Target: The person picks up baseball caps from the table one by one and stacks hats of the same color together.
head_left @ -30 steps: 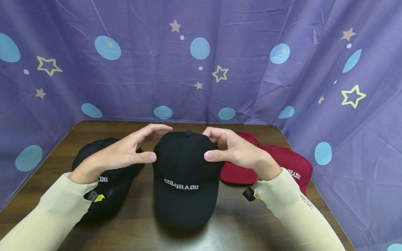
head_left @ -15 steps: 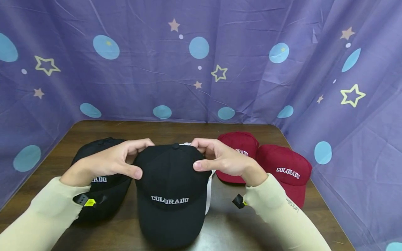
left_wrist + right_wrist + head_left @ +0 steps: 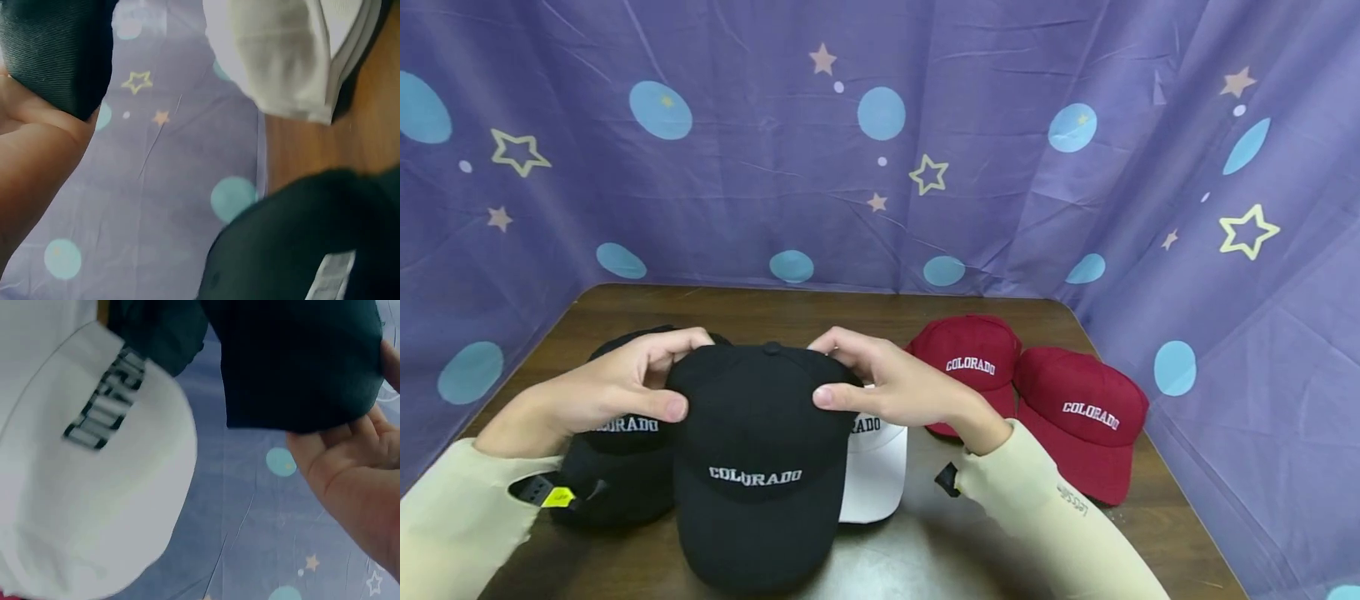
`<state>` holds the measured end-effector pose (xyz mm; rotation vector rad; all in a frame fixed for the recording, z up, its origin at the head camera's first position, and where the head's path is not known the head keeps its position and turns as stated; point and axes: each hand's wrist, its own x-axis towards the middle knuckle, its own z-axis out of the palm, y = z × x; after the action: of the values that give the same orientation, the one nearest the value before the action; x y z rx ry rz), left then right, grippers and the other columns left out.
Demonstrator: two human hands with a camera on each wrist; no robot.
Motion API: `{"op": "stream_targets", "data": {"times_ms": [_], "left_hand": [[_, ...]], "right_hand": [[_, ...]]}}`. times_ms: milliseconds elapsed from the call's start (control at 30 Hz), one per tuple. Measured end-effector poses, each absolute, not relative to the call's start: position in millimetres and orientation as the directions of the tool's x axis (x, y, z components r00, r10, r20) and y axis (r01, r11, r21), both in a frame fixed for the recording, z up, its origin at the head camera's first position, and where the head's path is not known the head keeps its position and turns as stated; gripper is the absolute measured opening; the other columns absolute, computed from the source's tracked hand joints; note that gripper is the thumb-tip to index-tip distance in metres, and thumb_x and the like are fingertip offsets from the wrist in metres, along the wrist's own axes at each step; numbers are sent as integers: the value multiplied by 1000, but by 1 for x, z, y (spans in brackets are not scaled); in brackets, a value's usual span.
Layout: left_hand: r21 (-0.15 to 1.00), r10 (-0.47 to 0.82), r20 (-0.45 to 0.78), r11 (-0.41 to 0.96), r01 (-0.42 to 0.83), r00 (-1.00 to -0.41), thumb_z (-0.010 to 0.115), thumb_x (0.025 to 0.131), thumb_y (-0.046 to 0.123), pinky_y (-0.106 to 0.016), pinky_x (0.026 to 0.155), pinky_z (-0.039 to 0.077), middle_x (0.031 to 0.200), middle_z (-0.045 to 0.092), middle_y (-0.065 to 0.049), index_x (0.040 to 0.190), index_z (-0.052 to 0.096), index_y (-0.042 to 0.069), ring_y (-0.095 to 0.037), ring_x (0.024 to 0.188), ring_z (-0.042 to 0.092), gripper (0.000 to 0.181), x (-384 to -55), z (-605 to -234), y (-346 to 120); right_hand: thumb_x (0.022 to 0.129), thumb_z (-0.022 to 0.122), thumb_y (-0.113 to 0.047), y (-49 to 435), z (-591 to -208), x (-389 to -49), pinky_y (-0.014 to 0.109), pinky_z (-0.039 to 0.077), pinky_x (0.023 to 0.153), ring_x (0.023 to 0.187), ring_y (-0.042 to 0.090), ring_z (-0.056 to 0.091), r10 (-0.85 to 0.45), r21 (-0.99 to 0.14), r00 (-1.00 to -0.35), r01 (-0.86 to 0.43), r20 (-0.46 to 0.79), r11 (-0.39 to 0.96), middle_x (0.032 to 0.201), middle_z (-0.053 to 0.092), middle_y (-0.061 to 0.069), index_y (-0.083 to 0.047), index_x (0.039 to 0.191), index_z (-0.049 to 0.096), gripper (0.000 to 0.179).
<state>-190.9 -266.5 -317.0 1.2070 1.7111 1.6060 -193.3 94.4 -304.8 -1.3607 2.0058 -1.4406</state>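
Between both hands hangs a black baseball cap (image 3: 760,433) with white COLORADO lettering, its brim toward me. My left hand (image 3: 602,387) grips the crown's left side, thumb in front and fingers behind. On the crown's right side, my right hand (image 3: 902,383) pinches the cap the same way; its fingers (image 3: 340,440) show under the dark cloth in the right wrist view. Behind the held cap, a white cap (image 3: 876,475) is partly hidden. Another black cap (image 3: 617,483) lies at the left, mostly covered by my left hand and the held cap.
Two red caps stand side by side on the right of the wooden table (image 3: 1000,517): the rear red cap (image 3: 966,358) and the front red cap (image 3: 1082,417). A purple curtain (image 3: 880,233) with stars and dots encloses the table's back and sides.
Both hands have carried the held black cap leftward and somewhat toward me, in front of the other black cap. The white cap behind it and the red caps have come into fuller view.
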Motion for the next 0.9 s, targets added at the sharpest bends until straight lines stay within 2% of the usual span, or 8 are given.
{"op": "stream_targets", "data": {"times_ms": [233,467,633,767,900], "left_hand": [[944,792,166,45,327,-588,45,97,-21,-39,92,60,125,68,-20,145,45,-5,-29,111,70,50,-185,-302,-299],[943,709,190,61,328,-679,36,100,-19,-37,93,60,132,65,-17,153,40,-5,-27,116,68,55,-190,-300,-326],[950,702,209,21,313,-680,32,101,-20,-38,92,60,137,62,-15,156,36,-7,-26,120,67,57,-198,-303,-349],[966,707,181,1,257,-683,28,104,-16,-39,93,60,142,62,-8,160,35,2,-22,123,67,60,-206,-304,-369],[975,724,179,-38,221,-666,22,105,-16,-39,92,61,146,62,-5,163,33,8,-20,125,66,64,-214,-309,-388]], "right_hand": [[103,72,-11,62,-300,-197,32,58,91,95,16,71,-794,-857,-537,-513,286,38,108,74,2,-10,130,58,30],[103,71,-14,35,-297,-204,29,57,88,92,16,69,-736,-858,-603,-511,307,61,102,68,6,-10,134,59,33],[102,73,-16,17,-294,-201,26,57,91,98,11,69,-713,-883,-643,-464,279,74,108,69,3,-10,139,61,40],[99,77,-12,4,-295,-201,25,57,94,102,7,69,-717,-907,-646,-418,263,43,114,70,0,-11,145,58,50],[98,79,-15,-10,-298,-203,23,58,87,98,3,69,-689,-905,-680,-417,251,81,110,71,-7,-15,147,58,53]]}}
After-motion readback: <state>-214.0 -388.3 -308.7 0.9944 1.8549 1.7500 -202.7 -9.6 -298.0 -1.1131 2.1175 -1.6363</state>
